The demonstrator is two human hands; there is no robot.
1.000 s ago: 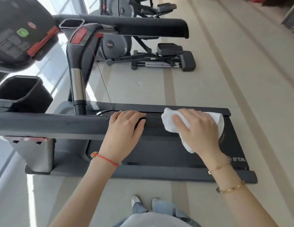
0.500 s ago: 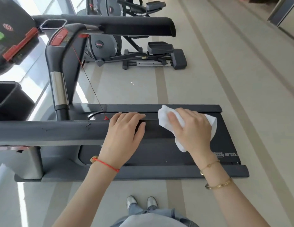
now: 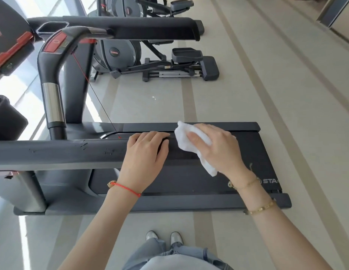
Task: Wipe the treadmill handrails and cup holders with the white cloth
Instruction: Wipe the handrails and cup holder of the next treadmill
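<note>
1. Since the earlier pictures the right hand [image 3: 216, 148] has been sliding the white cloth [image 3: 191, 144] leftward along the near handrail [image 3: 58, 152], closing toward the left hand [image 3: 145, 153], which has been staying planted in the same spot.
2. Nearest the camera, a person's two shoes [image 3: 164, 237] are standing on the pale floor [image 3: 286, 114], side by side, just short of the treadmill deck [image 3: 189, 205].
3. On the near handrail, the left hand is lying palm down with its fingers bending over the far edge of the bar, gripping it; a red string bracelet [image 3: 127, 189] is circling that wrist.
4. Just beside it, the right hand is pressing the white cloth onto the rail's end, fingers curling round the bunched fabric; one corner is poking out leftward past the fingertips and a tail is hanging below the palm.
5. At the left edge, a black cup holder [image 3: 8, 117] is showing only partly, so what is in it cannot be told.
6. Farther off, the far handrail [image 3: 130, 29] is running across the top, with a second, smaller cup holder [image 3: 52, 28] at its left; that one is looking bare inside, though the angle is shallow.
7. Beyond, an elliptical trainer [image 3: 160, 63] is standing on the floor.
</note>
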